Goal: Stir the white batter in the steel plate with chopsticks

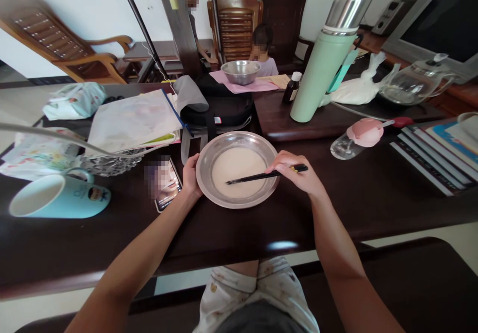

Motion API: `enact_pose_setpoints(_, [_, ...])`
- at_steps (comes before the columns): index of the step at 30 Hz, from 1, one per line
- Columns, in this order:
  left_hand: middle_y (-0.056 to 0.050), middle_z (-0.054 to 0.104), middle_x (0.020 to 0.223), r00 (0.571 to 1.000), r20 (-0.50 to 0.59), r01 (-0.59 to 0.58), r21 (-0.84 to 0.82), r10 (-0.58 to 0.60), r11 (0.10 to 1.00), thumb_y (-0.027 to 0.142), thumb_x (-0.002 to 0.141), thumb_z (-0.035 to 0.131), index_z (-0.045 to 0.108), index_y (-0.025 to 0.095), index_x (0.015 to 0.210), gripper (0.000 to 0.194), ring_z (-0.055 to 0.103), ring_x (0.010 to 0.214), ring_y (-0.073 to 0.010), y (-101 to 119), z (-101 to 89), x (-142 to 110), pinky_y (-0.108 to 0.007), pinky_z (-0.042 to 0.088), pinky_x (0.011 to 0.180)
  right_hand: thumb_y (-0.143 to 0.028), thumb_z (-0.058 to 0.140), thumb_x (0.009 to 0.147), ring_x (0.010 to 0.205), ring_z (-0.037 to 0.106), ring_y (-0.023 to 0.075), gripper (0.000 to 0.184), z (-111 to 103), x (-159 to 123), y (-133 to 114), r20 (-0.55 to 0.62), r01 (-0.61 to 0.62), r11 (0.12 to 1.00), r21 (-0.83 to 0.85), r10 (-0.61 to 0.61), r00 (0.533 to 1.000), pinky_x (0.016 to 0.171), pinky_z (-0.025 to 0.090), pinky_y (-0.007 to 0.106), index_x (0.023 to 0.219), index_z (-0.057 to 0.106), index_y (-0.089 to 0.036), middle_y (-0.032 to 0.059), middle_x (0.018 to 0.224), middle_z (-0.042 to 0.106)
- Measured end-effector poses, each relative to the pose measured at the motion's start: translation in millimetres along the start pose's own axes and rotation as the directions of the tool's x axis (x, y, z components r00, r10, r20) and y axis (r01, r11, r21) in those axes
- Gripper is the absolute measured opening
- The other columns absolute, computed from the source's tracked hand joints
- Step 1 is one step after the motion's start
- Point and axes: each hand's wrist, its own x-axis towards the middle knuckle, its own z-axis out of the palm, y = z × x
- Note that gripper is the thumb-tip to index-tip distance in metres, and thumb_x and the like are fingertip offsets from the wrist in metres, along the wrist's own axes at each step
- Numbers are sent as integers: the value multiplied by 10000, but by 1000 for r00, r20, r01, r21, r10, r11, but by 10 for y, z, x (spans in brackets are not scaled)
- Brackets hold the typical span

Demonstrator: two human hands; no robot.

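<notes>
Over metal bowl, right fingers pinch chopsticks; left fingers grip left rim.

Left forearm and right forearm bare to edge of view; fingers bare too. Shorts: off-white, loose-legged, scattered small tan motifs, one resembling a bear's face. Top: dark grey, rounded outline at lower edge, blurred; cut and fabric unclear.

Bowl, phone, mug on table.
</notes>
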Motion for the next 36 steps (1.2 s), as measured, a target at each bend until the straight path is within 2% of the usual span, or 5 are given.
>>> enact_pose_setpoints(5, [-67, 799, 755, 1000, 12, 7, 1, -7, 1000, 371, 836, 750, 707, 212, 763, 180, 834, 872, -365, 4, 3, -5, -469, 689, 846, -620, 656, 1059, 854, 753, 232, 443, -30, -8, 0, -88, -9, 999, -49, 4, 996, 813, 609, 398, 873, 895, -296, 57, 860, 845])
enact_pose_setpoints(11, [-66, 797, 747, 999, -32, 12, 5, -12, 1000, 356, 864, 696, 729, 215, 805, 157, 826, 895, -364, 3, 15, -13, -476, 693, 834, -639, 663, 1047, 844, 747, 228, 447, -10, -1, 13, -2, 2, 1000, -17, -2, 1000, 801, 619, 393, 886, 897, -293, 58, 869, 845])
enact_pose_setpoints(16, [-74, 772, 705, 1000, -18, 9, -21, -9, 1000, 328, 864, 702, 720, 216, 748, 162, 828, 938, -383, -5, 26, -21, -480, 689, 867, -616, 646, 1065, 840, 745, 231, 447, -33, -7, 11, -87, -6, 999, -41, 2, 996, 807, 607, 402, 868, 893, -300, 56, 849, 835])
enact_pose_setpoints(22, [-66, 762, 684, 1000, -20, -1, -22, 1, 1000, 321, 875, 685, 722, 222, 754, 161, 828, 951, -387, 5, 37, -45, -492, 692, 872, -637, 664, 1047, 835, 741, 224, 438, 4, 2, 16, -4, 17, 1000, -14, -17, 1000, 797, 612, 390, 888, 897, -302, 50, 866, 839])
enact_pose_setpoints(36, [-60, 718, 616, 998, -50, 33, -21, -34, 999, 294, 937, 597, 723, 198, 746, 248, 830, 879, -351, 43, 108, -122, -463, 693, 870, -624, 669, 1050, 859, 751, 226, 435, -13, 0, 15, -66, 19, 997, -76, -24, 998, 810, 609, 387, 894, 897, -288, 55, 870, 852])
